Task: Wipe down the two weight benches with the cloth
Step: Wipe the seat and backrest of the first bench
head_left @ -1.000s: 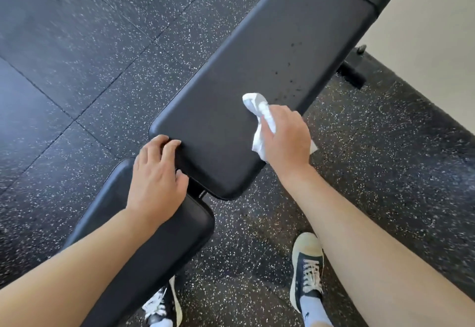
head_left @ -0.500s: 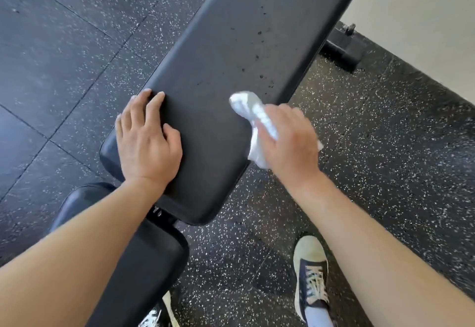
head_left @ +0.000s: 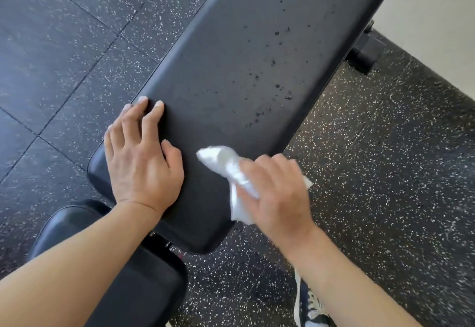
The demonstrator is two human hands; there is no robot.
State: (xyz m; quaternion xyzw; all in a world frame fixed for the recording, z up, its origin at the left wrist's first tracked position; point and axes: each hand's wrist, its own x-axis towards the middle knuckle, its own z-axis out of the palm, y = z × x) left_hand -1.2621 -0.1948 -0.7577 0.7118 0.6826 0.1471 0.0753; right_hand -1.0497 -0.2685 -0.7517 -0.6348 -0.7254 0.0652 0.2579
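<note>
A long black padded back pad of a weight bench [head_left: 246, 51] runs from the middle up to the top right, with dark droplets spotted over its right half. My left hand [head_left: 140, 158] lies flat on the pad's near left corner, fingers straight. My right hand [head_left: 276, 193] grips a crumpled white cloth [head_left: 226, 169] at the pad's near right edge, the cloth's tip lying on the pad. The bench's black seat pad [head_left: 123, 275] sits below my left forearm.
Black speckled rubber floor tiles [head_left: 64, 43] surround the bench. A black bench foot [head_left: 363, 54] stands at the right near a pale wall [head_left: 437, 18]. My shoe [head_left: 309, 303] is on the floor under my right arm.
My left hand moved from the pad's end corner up onto its top and flattened. My right hand with the cloth came nearer the pad's near end, and the view closed in.
</note>
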